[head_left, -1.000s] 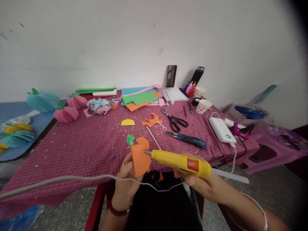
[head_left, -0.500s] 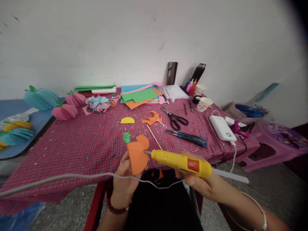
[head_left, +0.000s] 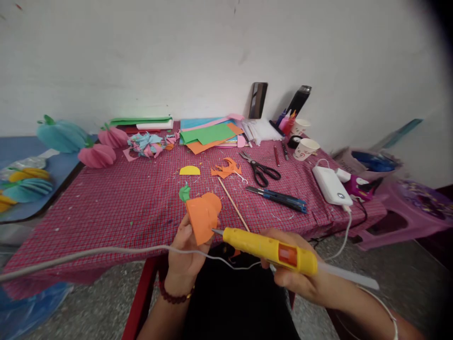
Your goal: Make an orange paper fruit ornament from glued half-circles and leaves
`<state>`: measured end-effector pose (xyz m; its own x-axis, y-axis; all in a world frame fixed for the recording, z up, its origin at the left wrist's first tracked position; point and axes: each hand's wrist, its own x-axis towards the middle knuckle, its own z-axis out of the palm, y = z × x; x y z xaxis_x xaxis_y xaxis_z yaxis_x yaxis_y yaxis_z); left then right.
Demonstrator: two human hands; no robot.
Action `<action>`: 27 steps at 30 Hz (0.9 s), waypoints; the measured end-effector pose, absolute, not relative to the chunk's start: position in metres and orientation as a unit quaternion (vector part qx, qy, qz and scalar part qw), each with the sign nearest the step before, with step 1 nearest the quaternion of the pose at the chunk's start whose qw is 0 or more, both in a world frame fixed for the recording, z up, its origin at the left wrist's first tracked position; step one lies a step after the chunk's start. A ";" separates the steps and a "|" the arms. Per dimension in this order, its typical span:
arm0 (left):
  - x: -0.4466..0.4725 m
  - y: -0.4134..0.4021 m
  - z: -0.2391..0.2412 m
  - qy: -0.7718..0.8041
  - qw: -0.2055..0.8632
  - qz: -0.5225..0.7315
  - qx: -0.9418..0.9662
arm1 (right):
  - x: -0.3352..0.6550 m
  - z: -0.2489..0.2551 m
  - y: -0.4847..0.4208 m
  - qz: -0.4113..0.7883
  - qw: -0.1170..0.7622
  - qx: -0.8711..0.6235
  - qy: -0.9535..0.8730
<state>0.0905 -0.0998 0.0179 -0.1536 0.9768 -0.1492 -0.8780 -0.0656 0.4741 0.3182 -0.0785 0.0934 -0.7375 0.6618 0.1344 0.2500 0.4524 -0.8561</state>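
Observation:
Between its thumb and fingers, my left hand (head_left: 187, 257) holds an orange paper pumpkin (head_left: 201, 218) made of folded half-round pieces. A green paper bit (head_left: 184, 192) shows at its upper left. My right hand (head_left: 297, 264) is wrapped round a yellow hot glue gun (head_left: 262, 245), with a clear glue stick (head_left: 348, 275) jutting from its rear. The gun's metal nozzle points left and is at the lower right edge of the orange paper; whether it touches, I cannot tell. The gun's white cord (head_left: 116, 250) runs left across the front of the table.
On the checked tablecloth (head_left: 116, 203) lie a yellow half circle (head_left: 190, 170), orange scraps (head_left: 228, 167), a wooden stick (head_left: 233, 204), scissors (head_left: 262, 171) and a utility knife (head_left: 278, 198). A paper cup (head_left: 306, 149) and white power bank (head_left: 331, 185) are at right. Finished paper pumpkins (head_left: 97, 156) stand left.
The glue gun's nozzle has moved from the upper part of the orange paper down to its lower right edge. The orange pumpkin has tilted slightly in my left hand. The camera view has shifted a little.

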 end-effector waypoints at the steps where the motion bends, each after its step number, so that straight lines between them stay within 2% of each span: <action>1: 0.090 -0.100 0.018 0.237 0.644 0.720 0.105 | 0.318 0.093 -0.079 0.441 0.230 -0.281 -0.821; 19: 0.094 -0.101 0.020 0.257 0.636 0.714 0.140 | 0.311 0.087 -0.081 0.441 0.198 -0.284 -0.828; 27: 0.096 -0.101 0.022 0.266 0.635 0.709 0.151 | 0.308 0.089 -0.078 0.454 0.224 -0.279 -0.816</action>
<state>0.0960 -0.1005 0.0220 -0.1471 0.9812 -0.1246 -0.8206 -0.0508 0.5693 0.3077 -0.0781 0.0888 -0.7443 0.6584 0.1119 0.2520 0.4321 -0.8659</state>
